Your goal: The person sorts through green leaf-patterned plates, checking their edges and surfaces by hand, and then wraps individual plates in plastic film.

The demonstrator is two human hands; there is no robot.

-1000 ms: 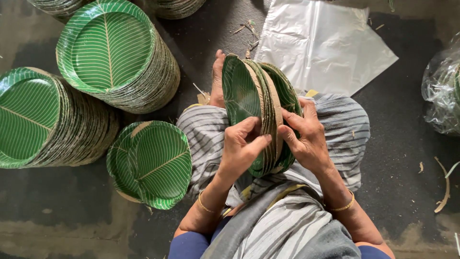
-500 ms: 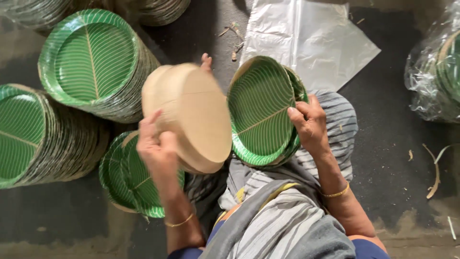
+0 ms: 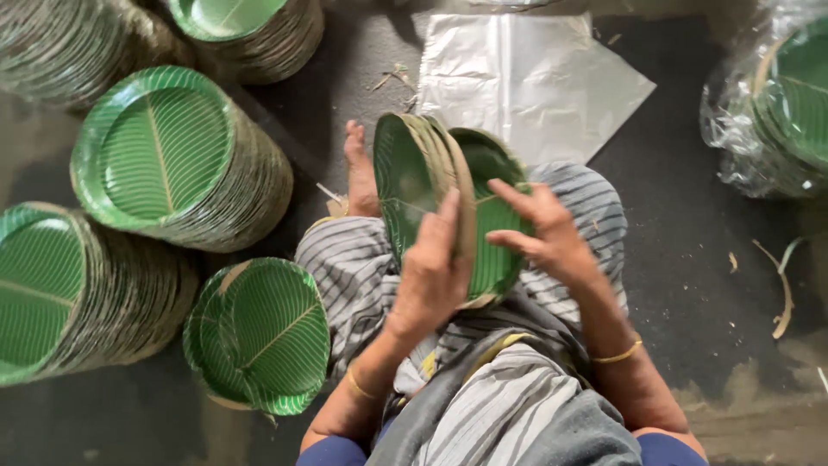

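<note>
Dark floor [image 3: 690, 285], scuffed and littered with dry leaf scraps, as I log it from the head view:

1. Left hand [image 3: 431, 272]: fingers flat and together, pressed on the brown rim side of a small upright bundle of green leaf-print plates [image 3: 423, 185]; I read it as closed on the bundle, thumb hidden.
2. Right hand [image 3: 543, 233]: fingers spread and partly curled, tips touching the green face of the rightmost plate in the same bundle, steadying it from the right; a gold bangle [image 3: 617, 354] sits on that wrist.
3. Bundle: stands on edge on the lap, on striped grey cloth [image 3: 345, 267], between the two hands; a bare foot [image 3: 360, 173] shows just left of it.
4. Loose plates [image 3: 259, 332]: a few leaning on the floor near left, just beside the knee.
5. Tall plate stack [image 3: 172, 160]: lying tilted, far left of the lap.
6. Second stack [image 3: 69, 289]: at the left edge, near the loose plates.
7. Third stack [image 3: 250, 30]: far, top of view.
8. Clear plastic sheet [image 3: 526, 78]: flat on the floor, far side of the bundle.
9. Wrapped plates in clear plastic [image 3: 776, 103]: far right, well apart from the hands
</note>
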